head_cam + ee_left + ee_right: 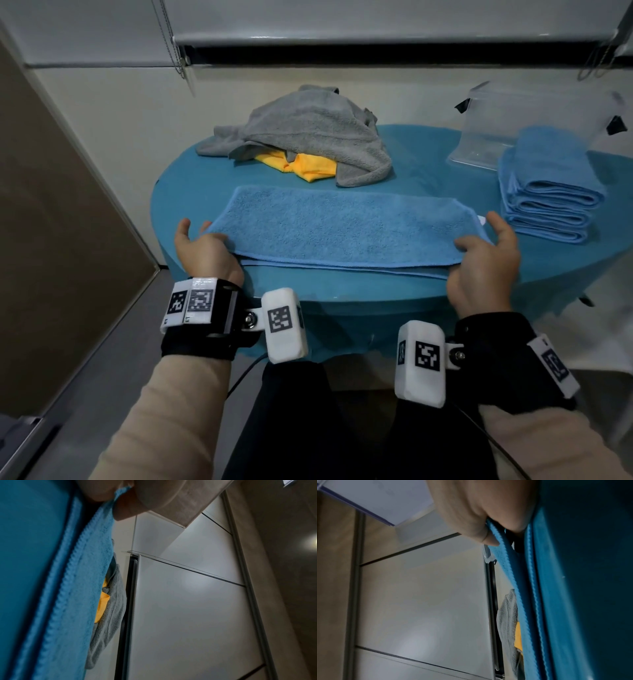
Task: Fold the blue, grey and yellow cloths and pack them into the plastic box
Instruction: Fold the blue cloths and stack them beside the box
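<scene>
A blue cloth, folded into a long strip, lies across the near part of the round teal table. My left hand pinches its left end, thumb on top; the left wrist view shows the cloth's hem caught between the left hand's thumb and finger. My right hand pinches the right end; the edge sits between thumb and fingers of the right hand. A crumpled grey cloth lies behind, over a yellow cloth. The clear plastic box stands tilted at the back right.
A stack of folded blue cloths sits at the right, in front of the box. A wall with a roller blind and its bead chain runs behind the table. A brown panel stands at the left.
</scene>
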`<move>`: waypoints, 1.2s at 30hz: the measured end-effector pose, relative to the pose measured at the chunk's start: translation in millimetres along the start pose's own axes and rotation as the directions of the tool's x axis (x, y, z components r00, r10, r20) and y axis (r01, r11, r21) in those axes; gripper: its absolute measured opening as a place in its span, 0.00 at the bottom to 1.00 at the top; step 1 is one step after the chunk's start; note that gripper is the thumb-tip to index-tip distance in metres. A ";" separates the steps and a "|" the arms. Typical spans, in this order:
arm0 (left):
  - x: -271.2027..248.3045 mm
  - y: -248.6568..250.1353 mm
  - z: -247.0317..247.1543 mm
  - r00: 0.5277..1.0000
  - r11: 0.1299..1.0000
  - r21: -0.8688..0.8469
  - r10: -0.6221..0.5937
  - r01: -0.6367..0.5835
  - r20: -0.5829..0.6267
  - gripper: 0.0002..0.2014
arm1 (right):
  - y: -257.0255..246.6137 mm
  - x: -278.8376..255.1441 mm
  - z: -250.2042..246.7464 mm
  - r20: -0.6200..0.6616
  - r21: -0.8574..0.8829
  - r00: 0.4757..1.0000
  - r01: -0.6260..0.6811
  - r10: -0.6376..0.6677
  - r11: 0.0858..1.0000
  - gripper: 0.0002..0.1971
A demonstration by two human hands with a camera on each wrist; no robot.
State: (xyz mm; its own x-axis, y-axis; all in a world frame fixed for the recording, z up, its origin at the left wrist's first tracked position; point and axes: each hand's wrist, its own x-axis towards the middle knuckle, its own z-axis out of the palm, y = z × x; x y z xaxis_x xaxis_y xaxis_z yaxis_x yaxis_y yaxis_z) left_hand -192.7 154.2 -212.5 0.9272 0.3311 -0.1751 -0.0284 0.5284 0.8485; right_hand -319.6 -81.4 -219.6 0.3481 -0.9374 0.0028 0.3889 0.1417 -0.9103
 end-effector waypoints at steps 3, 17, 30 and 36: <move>1.9 1.6 -1.4 1.000 1.000 -0.001 0.013 -0.013 -0.004 0.35 | -2.0 5.0 -5.3 -0.004 -0.008 1.000 -0.018 0.018 1.000 0.32; -39.1 25.5 23.4 0.890 0.856 0.246 0.442 -0.455 0.107 0.24 | -20.9 14.5 -4.2 0.129 -0.422 0.938 0.346 -0.322 0.838 0.33; -12.8 -16.3 98.9 0.737 0.767 -0.153 -0.511 0.624 0.443 0.30 | -44.4 17.4 92.1 0.473 -0.016 0.695 -0.608 0.542 0.794 0.10; -5.0 -26.8 97.0 0.702 0.766 -0.114 -0.505 0.633 0.501 0.34 | -2.1 27.7 97.4 0.484 -0.020 0.597 -0.723 0.640 0.690 0.25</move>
State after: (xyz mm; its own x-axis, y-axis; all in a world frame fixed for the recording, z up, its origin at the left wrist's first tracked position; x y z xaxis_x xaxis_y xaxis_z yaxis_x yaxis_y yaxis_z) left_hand -160.3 62.5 -185.9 0.8527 -0.4267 -0.3014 0.5224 0.7030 0.4827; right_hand -227.8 -76.7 -177.3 0.8696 -0.3151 -0.3802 -0.0002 0.7696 -0.6385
